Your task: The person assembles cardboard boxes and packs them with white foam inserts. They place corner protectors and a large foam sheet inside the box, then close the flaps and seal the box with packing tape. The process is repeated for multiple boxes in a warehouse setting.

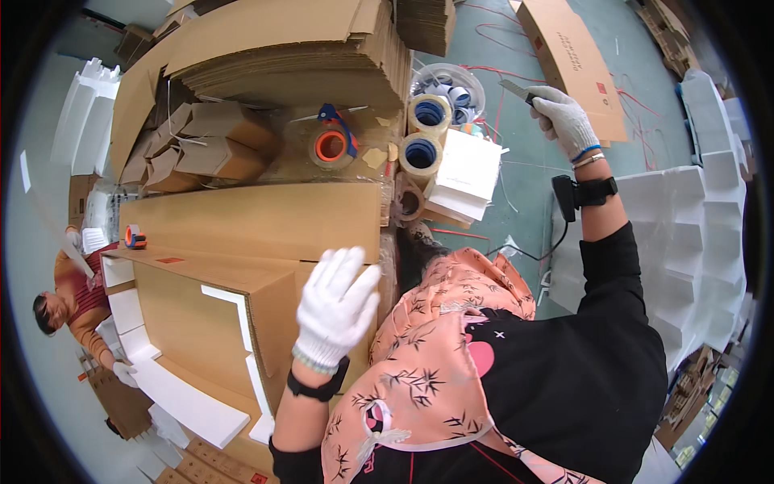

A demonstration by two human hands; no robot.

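My left hand, in a white knit glove, is held flat with its fingers stretched out and nothing in it. It is over the near side of a large open cardboard box; whether it touches the cardboard I cannot tell. Strips of white foam line the box walls. Out to the right, my gloved right hand is closed around a utility knife whose blade is out and points left. A raised cardboard flap runs along the far side of the box.
Beyond the flap lie a tape dispenser and stacked flat cardboard. Clear tape rolls, white sheets and a tub stand mid-view. A co-worker at left touches a foam panel. White foam pieces stand right.
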